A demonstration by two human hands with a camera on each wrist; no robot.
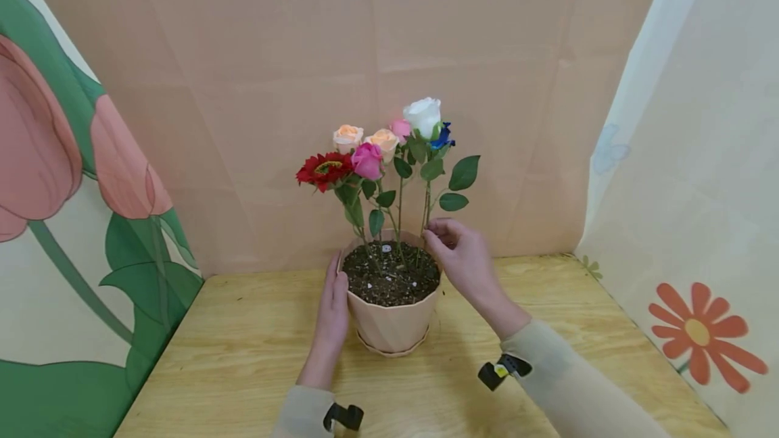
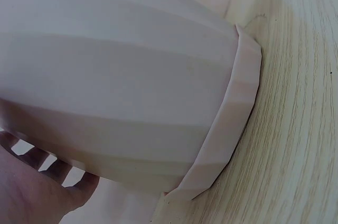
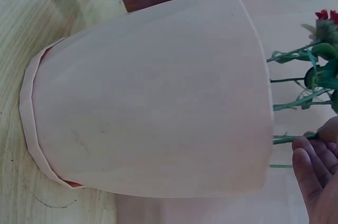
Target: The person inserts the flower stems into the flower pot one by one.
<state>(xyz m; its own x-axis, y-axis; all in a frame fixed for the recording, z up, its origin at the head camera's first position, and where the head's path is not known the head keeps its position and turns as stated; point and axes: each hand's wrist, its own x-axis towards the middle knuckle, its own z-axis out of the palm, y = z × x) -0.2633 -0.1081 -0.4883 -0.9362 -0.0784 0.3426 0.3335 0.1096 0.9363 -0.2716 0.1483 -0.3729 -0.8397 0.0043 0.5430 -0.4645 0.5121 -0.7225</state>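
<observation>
A pale pink flowerpot (image 1: 394, 324), filled with dark soil (image 1: 389, 293), stands upright on its saucer (image 2: 224, 134). My left hand (image 1: 332, 313) rests against the pot's left side with fingers fairly straight. Over the right rim, my right hand (image 1: 467, 263) pinches a green flower stem (image 3: 285, 140) between thumb and fingers. Above that hand are a white rose (image 1: 422, 116) and a blue flower (image 1: 443, 137). Farther left in the pot rise a red flower (image 1: 325, 170), a magenta rose (image 1: 367, 161), two peach roses (image 1: 348, 137) and a pink bloom (image 1: 399, 129).
The pot stands on a light wooden table (image 1: 262, 350). A plain pinkish cloth (image 1: 274, 53) hangs behind it. Side panels with a printed tulip (image 1: 36, 134) on the left and an orange flower (image 1: 696, 332) on the right flank the table.
</observation>
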